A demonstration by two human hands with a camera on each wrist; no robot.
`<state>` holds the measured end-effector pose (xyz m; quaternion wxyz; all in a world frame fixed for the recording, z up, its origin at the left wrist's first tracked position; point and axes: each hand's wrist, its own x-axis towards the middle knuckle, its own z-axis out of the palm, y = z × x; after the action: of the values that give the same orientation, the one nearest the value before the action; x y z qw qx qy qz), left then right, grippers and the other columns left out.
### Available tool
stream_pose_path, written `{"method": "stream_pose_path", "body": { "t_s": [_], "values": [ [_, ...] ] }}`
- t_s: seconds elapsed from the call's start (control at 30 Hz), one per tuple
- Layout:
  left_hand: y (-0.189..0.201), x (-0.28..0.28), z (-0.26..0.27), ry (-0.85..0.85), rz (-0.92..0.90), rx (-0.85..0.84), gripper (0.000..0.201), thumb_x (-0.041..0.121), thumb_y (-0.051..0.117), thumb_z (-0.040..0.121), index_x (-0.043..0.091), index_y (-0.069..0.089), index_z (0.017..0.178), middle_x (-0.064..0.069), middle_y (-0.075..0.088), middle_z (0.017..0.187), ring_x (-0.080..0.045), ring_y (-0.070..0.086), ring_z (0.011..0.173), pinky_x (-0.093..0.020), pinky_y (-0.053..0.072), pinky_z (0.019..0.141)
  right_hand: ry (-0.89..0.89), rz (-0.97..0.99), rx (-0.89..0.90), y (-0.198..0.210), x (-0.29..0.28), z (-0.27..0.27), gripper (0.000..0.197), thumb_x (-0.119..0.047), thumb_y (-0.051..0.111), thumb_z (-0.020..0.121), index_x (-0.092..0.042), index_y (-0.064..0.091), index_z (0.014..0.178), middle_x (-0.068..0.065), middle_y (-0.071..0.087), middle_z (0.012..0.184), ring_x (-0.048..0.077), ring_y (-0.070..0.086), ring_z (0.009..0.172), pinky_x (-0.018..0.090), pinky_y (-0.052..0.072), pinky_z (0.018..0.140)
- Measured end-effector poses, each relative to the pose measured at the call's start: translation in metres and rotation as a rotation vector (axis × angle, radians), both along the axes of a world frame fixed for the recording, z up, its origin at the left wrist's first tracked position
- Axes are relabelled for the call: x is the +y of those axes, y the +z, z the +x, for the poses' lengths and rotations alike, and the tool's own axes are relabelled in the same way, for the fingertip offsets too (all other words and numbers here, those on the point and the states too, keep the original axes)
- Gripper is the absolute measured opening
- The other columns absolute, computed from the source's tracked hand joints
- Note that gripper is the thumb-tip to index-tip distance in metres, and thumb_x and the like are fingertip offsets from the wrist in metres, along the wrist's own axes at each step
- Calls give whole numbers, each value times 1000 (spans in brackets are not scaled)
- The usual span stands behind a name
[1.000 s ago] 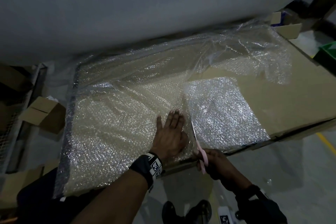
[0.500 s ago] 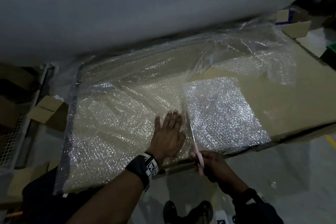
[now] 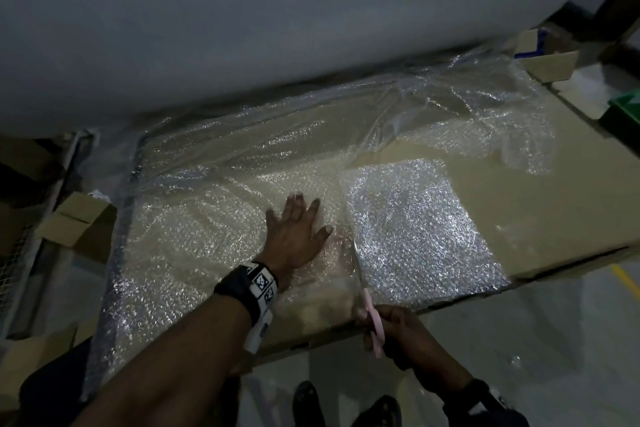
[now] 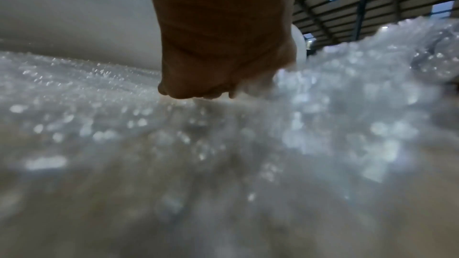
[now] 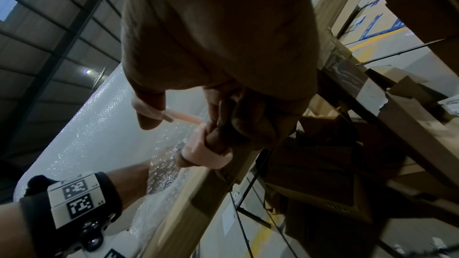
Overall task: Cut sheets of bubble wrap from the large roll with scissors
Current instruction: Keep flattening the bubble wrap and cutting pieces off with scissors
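The wrap [image 3: 214, 218] lies unrolled from the roll [image 3: 242, 17] over the table's left half, reaching its near edge. The scissors [image 3: 365, 295] enter at that near edge, blades pointing toward the roll along the line where the wrap meets a stack of cut sheets [image 3: 419, 232].

The right hand [image 3: 398, 329] has its grip closed on the pink handles, thumb through one loop and fingers through the other; how far the blades are parted I cannot tell. The left hand [image 3: 298, 236] lies flat, fingers straight and spread, pressing the wrap down just left of the blades, gripping nothing.

The cut seems barely begun. To do it well, keep the palm close to the line so the film stays taut, run the blades straight toward the roll parallel to the stack's edge, and slide them half open where the film allows rather than snipping. Walk the palm forward as the cut advances, thumb clear of the blades. Slack film will likely bunch and tear crooked.

A box [image 3: 79, 222] sits beyond the table's left edge.
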<state>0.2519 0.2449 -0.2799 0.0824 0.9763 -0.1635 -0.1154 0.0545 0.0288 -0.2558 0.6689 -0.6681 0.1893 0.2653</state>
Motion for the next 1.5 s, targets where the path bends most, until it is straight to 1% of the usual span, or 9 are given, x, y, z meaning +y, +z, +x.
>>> {"method": "stream_pose_path", "body": {
  "t_s": [0.1,0.27,0.37,0.47,0.53,0.83,0.97,1.3,1.5],
  "values": [
    [-5,5,3,21,34,96,88,83,8,97,31,-5,168,-9,-17,175,-27,-18,161,-71,-6,122,2,-28,-2,7,5,1,32,-34,70,99,-14,71,74,11,66,63,16,33,44,29,14,50],
    [-4,6,1,-1,43,147,108,96,10,85,28,-15,166,-12,-28,171,-30,-28,158,-72,-15,120,19,-63,-7,12,6,6,44,-42,72,96,0,70,83,13,66,65,15,35,42,25,19,47],
    [-6,6,1,-10,42,151,117,102,10,78,29,-16,166,-11,-30,170,-30,-29,157,-72,-16,119,15,-86,-25,17,5,7,45,-43,73,95,-3,69,74,12,62,61,15,35,41,24,19,46],
    [-6,6,1,-5,37,136,118,103,12,78,29,-13,166,-11,-27,171,-29,-26,159,-73,-14,119,-7,-90,-30,20,5,9,38,-32,70,98,-11,68,67,7,59,56,11,38,38,21,21,44],
    [-4,6,-1,-1,32,132,118,103,15,79,29,-12,166,-10,-26,172,-28,-25,159,-73,-15,119,-23,-99,-14,23,6,10,37,-35,72,97,-14,69,66,4,58,54,10,38,37,19,21,42],
    [1,3,-4,9,14,155,116,100,16,81,28,-14,166,-11,-28,171,-29,-27,158,-75,-12,119,7,-109,-10,25,-2,9,37,-38,75,94,-9,72,71,6,60,55,12,37,40,22,18,44],
    [4,-10,-19,-42,24,169,116,99,19,82,26,-18,165,-9,-30,170,-28,-30,157,-74,-14,119,6,-87,2,22,-4,13,36,-31,69,100,-13,73,68,7,59,53,14,36,39,25,17,48],
    [-2,-22,-42,-108,99,235,121,101,18,80,23,-22,164,-6,-38,166,-27,-36,154,-74,-17,117,20,-78,-19,24,-1,32,45,-49,76,92,-11,73,67,10,62,58,26,46,60,33,23,54],
    [2,-21,-44,-115,105,228,126,104,9,73,22,-22,164,-8,-40,165,-28,-37,153,-74,-17,117,32,-31,-41,26,-1,34,41,-44,71,96,-16,76,67,7,68,61,17,45,47,31,20,52]
  ]
}}
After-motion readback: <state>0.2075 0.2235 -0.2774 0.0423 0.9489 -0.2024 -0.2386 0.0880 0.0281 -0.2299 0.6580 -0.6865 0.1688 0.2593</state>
